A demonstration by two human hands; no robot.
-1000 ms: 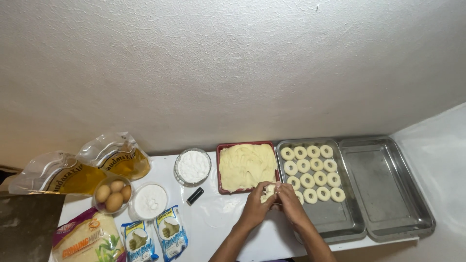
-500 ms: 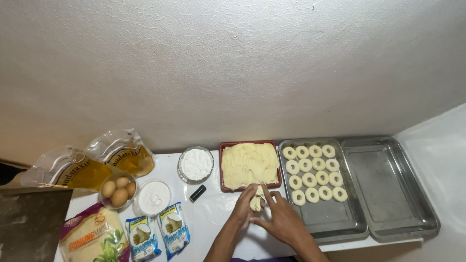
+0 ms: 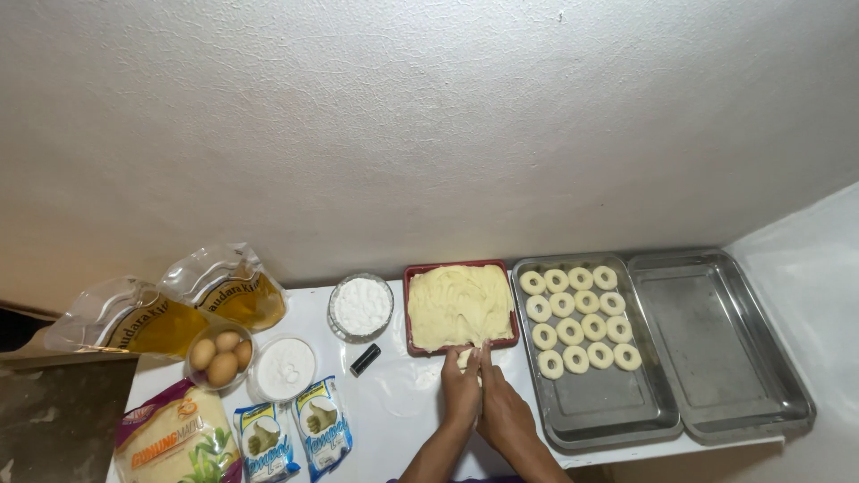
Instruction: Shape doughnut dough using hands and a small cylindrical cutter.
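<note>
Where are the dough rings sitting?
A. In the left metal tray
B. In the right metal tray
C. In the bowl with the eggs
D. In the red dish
A: the dough rings lie in rows in the left metal tray; the right metal tray holds none of them.

Counted outward from the red rectangular dish of pale yellow dough (image 3: 459,305):

- Steel baking trays: two, right (image 3: 598,407) (image 3: 747,394).
- Ring-shaped dough pieces: fifteen, nearer tray (image 3: 573,332).
- Brown eggs: four, left (image 3: 221,353).
- Clear oil pouches: two (image 3: 228,286).
- Bowls of white powder: two (image 3: 361,306).
- Small blue-white packets: two (image 3: 295,436).
</note>
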